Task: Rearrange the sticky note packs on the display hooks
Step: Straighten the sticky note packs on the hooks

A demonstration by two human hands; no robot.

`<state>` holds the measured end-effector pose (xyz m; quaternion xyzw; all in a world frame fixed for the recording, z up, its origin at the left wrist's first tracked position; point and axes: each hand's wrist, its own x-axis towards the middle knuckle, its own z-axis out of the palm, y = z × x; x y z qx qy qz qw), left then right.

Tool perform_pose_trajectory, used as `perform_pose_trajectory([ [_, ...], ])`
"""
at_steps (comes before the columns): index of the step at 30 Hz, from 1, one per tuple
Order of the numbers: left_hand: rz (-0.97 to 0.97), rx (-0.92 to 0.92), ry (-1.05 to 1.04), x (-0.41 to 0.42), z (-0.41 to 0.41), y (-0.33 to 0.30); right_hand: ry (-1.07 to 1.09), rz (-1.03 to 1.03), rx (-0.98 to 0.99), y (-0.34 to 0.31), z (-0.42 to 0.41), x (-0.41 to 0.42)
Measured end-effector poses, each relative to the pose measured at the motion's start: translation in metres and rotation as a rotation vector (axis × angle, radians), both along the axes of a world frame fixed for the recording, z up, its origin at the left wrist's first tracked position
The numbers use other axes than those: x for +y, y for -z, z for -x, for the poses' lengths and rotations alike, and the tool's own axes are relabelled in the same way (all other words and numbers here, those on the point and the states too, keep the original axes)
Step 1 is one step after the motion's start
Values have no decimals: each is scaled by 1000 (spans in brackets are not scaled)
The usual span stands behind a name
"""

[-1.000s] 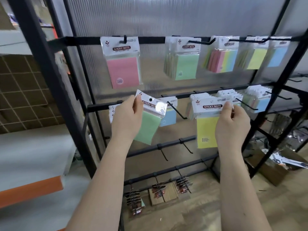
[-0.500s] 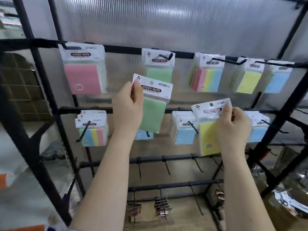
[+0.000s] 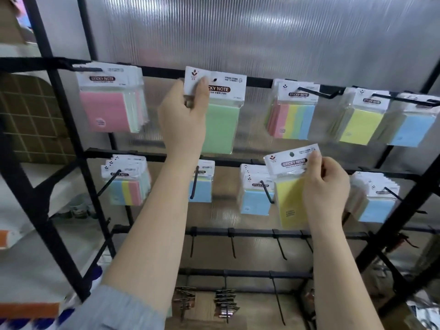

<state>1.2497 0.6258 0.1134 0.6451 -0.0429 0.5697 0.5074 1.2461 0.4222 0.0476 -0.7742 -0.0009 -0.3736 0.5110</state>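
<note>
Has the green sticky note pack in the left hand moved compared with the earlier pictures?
Yes. The green pack has gone up: it was level with the second rail, and now its header reaches the top rail, held by the left hand.

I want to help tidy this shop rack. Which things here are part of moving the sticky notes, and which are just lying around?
Part of the job:
- green pack, pinched by the left hand at the top rail
- yellow pack, held by the right hand
- display hooks with hanging packs

Just lying about:
- metal clips low on the rack
- orange-edged shelf at left
</note>
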Motion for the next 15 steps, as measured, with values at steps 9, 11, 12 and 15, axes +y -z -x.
perform_pose_trajectory([
  [9, 3, 54, 28, 3, -4, -1, -15, -20, -27, 1, -3, 8],
  [11, -10, 64, 29, 5, -5, 0, -8, -18, -23, 2, -4, 9],
  [12, -15, 68, 34, 6, -5, 1, -7, -19, -22, 2, -4, 9],
  [15, -34, 103, 36, 9, -8, 5, -8, -30, -27, 2, -5, 12],
])
